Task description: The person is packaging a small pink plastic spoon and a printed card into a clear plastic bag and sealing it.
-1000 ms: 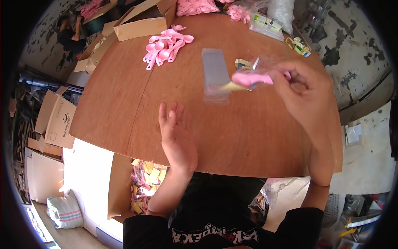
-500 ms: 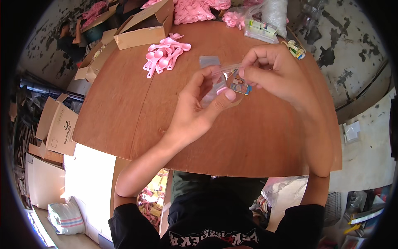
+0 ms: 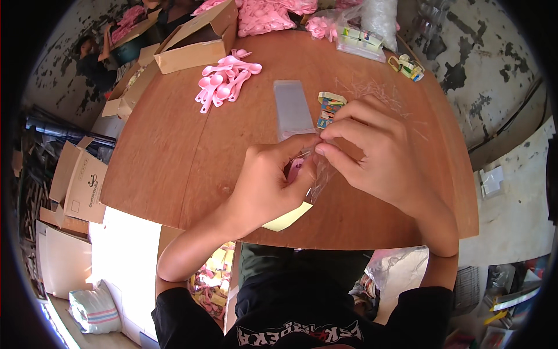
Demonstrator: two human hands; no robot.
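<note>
My left hand [image 3: 273, 177] is closed around a clear plastic bag [image 3: 318, 181] over the near middle of the table. Inside its grip shows a piece of a pink spoon [image 3: 295, 168], mostly hidden by the fingers. A pale yellow card [image 3: 289, 217] sticks out below that hand. The thumb and forefinger of my right hand [image 3: 375, 157] pinch together at the bag's upper edge, close to the left fingertips. Just beyond the hands lie a stack of flat clear bags [image 3: 292, 107] and a small stack of colourful printed cards [image 3: 331, 109].
Pink spoons [image 3: 226, 81] are heaped at the far left of the brown table [image 3: 157, 157]. Thin clear strips [image 3: 381, 93] lie scattered beyond my right hand. An open cardboard box [image 3: 195, 49] and bags of pink spoons [image 3: 264, 20] line the back. A person [image 3: 93, 61] is at far left.
Both hands have come nearer to me and lower, bringing the bag along. It has turned, so the yellow card shows below. The bag stack, printed cards and clear strips are now uncovered.
</note>
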